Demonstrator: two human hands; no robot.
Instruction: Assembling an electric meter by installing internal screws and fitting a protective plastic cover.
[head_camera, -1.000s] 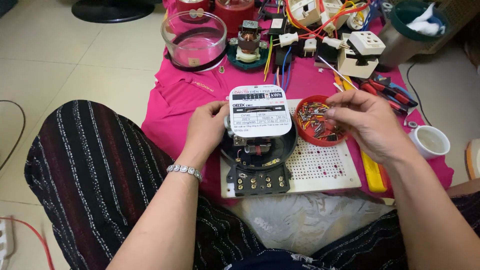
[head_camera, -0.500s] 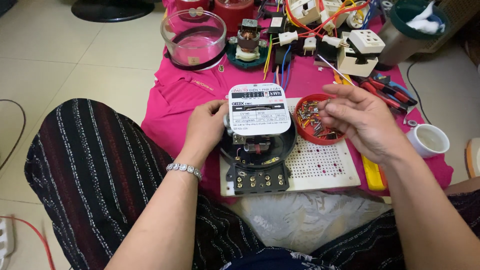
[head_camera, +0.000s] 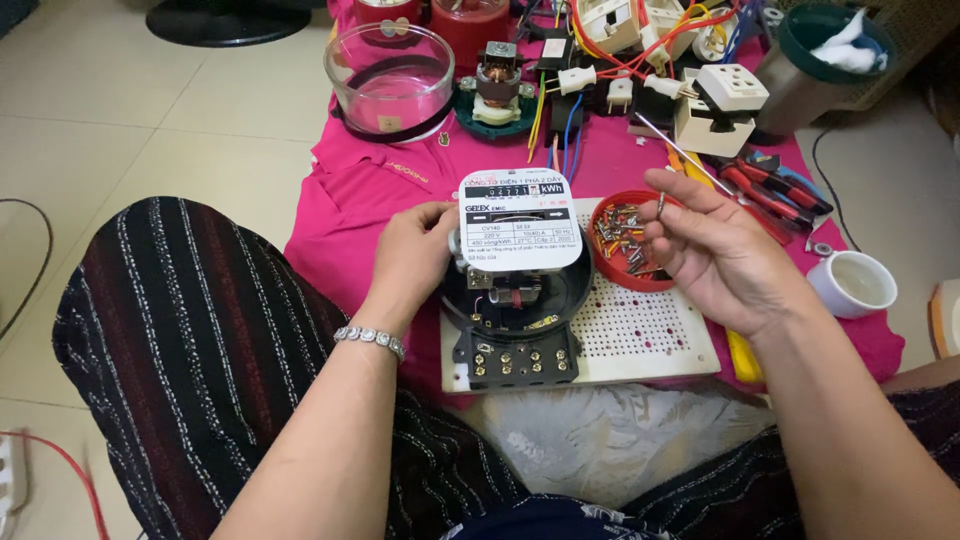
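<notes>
Left hand (head_camera: 415, 255) still gripping the opened electricity meter (head_camera: 518, 275) by its side. Right hand (head_camera: 715, 250) now lifted off the red screw dish (head_camera: 628, 245), small screw (head_camera: 660, 205) pinched in fingertips. Fastener picked, ready for fitting.

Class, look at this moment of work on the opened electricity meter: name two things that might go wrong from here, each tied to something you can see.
1. The right hand pinches a small screw between fingertips above the red dish; it may slip and drop among the loose screws or roll off the perforated white board.

2. The left hand alone steadies the meter, whose white faceplate sits raised over exposed parts; a nudge could tip or shift it.
</notes>
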